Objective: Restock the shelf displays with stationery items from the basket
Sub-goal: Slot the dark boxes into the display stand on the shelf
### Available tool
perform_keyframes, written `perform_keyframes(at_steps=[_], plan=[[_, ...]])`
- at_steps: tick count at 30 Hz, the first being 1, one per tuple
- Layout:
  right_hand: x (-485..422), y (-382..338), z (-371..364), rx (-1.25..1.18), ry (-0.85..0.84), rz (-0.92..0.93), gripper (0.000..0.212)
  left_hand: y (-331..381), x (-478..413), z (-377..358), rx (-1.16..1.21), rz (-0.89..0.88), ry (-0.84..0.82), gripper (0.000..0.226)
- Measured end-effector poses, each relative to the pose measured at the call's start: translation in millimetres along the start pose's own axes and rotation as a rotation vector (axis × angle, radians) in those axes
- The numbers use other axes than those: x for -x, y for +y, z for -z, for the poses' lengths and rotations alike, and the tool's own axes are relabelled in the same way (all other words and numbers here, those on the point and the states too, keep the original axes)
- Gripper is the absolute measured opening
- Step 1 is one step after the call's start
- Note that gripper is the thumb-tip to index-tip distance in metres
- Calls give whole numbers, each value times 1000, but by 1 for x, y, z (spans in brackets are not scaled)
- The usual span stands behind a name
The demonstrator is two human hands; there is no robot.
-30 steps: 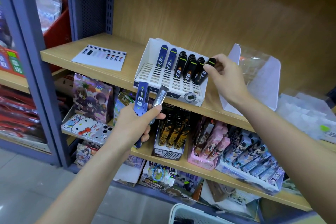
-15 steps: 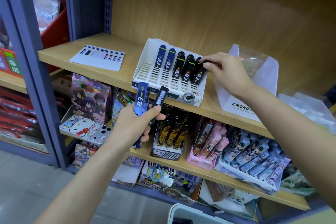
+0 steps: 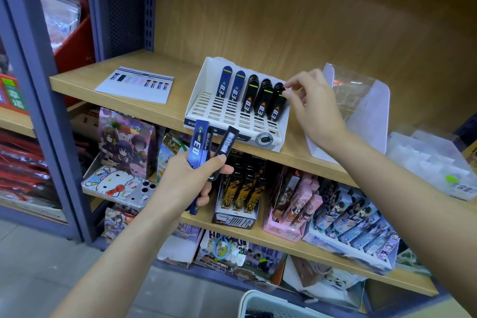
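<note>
A white slotted display tray (image 3: 206,111) stands on the wooden shelf (image 3: 85,77). It holds two blue lead cases (image 3: 229,84) on the left and several black lead cases (image 3: 262,98) on the right. My right hand (image 3: 313,106) pinches the top of the rightmost black case (image 3: 277,104), which stands in the tray. My left hand (image 3: 185,181) is below the tray's front and grips a fan of cases: a blue one (image 3: 197,143) and two black ones (image 3: 225,146). The basket's white rim (image 3: 260,303) shows at the bottom edge.
A printed card (image 3: 134,84) lies on the shelf left of the tray. A white box with a clear plastic cover (image 3: 361,100) stands to its right, beside clear packets (image 3: 428,160). Lower shelves hold character-print boxes. A blue upright post (image 3: 38,95) is at the left.
My right hand has pushed the black case down into the tray's rightmost column and now pinches only its top. My left hand keeps its fan of cases in about the same place.
</note>
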State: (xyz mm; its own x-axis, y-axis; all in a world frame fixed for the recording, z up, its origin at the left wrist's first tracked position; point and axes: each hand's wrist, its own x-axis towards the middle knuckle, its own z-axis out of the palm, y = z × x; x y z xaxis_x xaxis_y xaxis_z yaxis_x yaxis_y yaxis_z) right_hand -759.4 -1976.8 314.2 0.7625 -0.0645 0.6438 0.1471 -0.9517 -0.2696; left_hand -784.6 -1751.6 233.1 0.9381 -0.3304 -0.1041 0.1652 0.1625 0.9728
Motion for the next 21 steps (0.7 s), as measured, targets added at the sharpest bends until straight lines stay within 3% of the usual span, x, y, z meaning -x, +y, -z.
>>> perform_keyframes(at_steps=[2, 4, 8, 11, 16, 21], plan=[[13, -13, -1, -67, 55, 19, 11, 0, 0, 1, -19, 3, -7, 9], [27, -29, -2, -142, -11, 27, 16, -1, 0, 1, -40, 4, -24, 10], [47, -56, -5, -168, -308, 46, 21, -1, 1, -2, -68, 3, -73, 10], [50, -65, -6, -297, -518, -73, 12, -1, 2, -3, -66, -1, -67, 10], [49, -68, -1, -713, -419, -244, 7, 5, 3, 4, -11, -80, 83, 18], [63, -67, -2, -693, -344, -129, 13, 7, 1, 10, 52, -99, 156, 20]])
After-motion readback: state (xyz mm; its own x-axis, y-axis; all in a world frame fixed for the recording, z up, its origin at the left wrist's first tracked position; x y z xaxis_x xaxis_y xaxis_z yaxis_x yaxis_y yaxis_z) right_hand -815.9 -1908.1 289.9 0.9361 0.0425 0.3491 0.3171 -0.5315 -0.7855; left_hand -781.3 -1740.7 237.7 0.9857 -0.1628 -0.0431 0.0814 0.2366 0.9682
